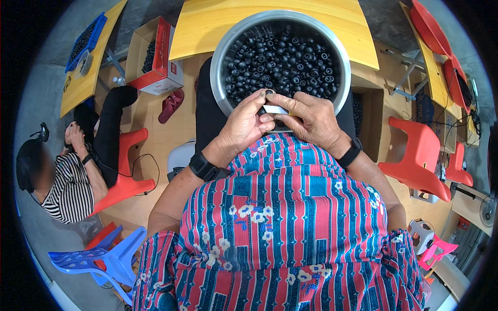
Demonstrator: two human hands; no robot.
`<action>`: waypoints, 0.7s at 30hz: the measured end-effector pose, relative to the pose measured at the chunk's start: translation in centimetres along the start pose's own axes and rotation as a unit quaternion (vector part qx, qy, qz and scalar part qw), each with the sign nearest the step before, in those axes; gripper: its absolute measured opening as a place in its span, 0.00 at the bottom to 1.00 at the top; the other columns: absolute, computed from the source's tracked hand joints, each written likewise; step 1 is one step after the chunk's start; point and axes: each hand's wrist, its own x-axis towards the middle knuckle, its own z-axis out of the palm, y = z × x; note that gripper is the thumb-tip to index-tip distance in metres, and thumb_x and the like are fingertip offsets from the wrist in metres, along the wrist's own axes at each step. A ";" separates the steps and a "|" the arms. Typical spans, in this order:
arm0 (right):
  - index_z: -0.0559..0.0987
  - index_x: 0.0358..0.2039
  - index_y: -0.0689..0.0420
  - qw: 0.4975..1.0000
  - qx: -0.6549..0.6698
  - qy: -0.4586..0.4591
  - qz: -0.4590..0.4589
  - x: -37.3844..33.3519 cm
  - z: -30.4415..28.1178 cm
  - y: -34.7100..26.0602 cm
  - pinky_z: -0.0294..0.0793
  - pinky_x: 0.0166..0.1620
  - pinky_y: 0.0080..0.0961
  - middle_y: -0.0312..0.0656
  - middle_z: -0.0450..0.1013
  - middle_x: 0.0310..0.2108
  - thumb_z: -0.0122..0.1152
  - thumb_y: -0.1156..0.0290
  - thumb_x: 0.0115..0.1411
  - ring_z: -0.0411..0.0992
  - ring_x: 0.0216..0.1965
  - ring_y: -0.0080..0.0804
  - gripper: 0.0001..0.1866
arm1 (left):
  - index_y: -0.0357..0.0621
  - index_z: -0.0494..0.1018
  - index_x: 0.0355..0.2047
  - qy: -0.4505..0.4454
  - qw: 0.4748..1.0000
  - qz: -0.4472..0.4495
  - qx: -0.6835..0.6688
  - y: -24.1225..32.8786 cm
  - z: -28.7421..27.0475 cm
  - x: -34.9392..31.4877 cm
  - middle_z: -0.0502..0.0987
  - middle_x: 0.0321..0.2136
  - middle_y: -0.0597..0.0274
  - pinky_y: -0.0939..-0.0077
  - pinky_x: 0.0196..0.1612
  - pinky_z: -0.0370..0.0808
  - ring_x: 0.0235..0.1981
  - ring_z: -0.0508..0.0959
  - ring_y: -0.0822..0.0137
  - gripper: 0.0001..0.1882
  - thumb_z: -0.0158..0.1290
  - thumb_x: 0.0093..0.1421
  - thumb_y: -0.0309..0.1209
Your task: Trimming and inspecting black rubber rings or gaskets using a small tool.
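A wide steel basin (pixel 220 78), filled with small black rounded parts (pixel 282 59) that have hollow ends, rests at my lap against the table edge. Over its near rim my two hands meet. My left hand (pixel 245 122) pinches one black rounded part (pixel 269 93) between thumb and fingers. In my right hand (pixel 314 118) is a small flat whitish strip (pixel 275 109), blade-like, gripped by the thumb and fingers and lying close to the left fingertips. Its far end and exact kind are hidden by my fingers.
A yellow table (pixel 194 31) stands ahead. At left, a seated person (pixel 67 176) sits on a red stool beside a red-and-white carton (pixel 155 62) with black parts. A dark red slipper (pixel 171 105) lies on the floor. A red stool (pixel 415 155) stands right, a blue chair (pixel 111 259) lower left.
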 end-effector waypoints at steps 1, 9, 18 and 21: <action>0.78 0.54 0.45 1.000 0.000 0.000 0.000 0.0 -0.1 -0.1 0.70 0.23 0.27 0.38 0.68 0.21 0.69 0.69 0.53 0.70 0.20 0.30 0.25 | 0.46 0.69 0.43 0.000 1.000 0.000 0.000 0.0 -0.1 0.0 0.68 0.32 0.72 0.86 0.25 0.61 0.25 0.61 0.82 0.08 0.40 0.70 0.32; 0.78 0.51 0.50 0.989 0.089 0.037 0.112 -0.2 0.5 0.6 0.76 0.38 0.34 0.46 0.76 0.34 0.66 0.66 0.54 0.77 0.35 0.44 0.22 | 0.44 0.67 0.45 -0.030 0.998 0.008 0.049 1.0 0.5 -0.7 0.66 0.33 0.67 0.88 0.26 0.61 0.26 0.62 0.80 0.12 0.41 0.71 0.38; 0.78 0.48 0.57 0.962 0.141 0.128 0.196 -0.1 0.4 1.3 0.76 0.48 0.29 0.49 0.78 0.42 0.65 0.76 0.54 0.78 0.44 0.40 0.19 | 0.44 0.70 0.48 0.072 0.953 0.104 0.275 3.9 0.1 -1.2 0.70 0.35 0.65 0.93 0.22 0.58 0.24 0.63 0.80 0.11 0.44 0.70 0.32; 0.78 0.48 0.57 0.962 0.145 0.126 0.194 0.0 0.3 1.1 0.76 0.48 0.29 0.49 0.78 0.42 0.65 0.76 0.54 0.78 0.44 0.40 0.19 | 0.41 0.74 0.44 0.081 0.820 0.175 0.539 3.7 0.4 -0.6 0.74 0.31 0.64 0.81 0.30 0.69 0.28 0.72 0.73 0.10 0.47 0.67 0.28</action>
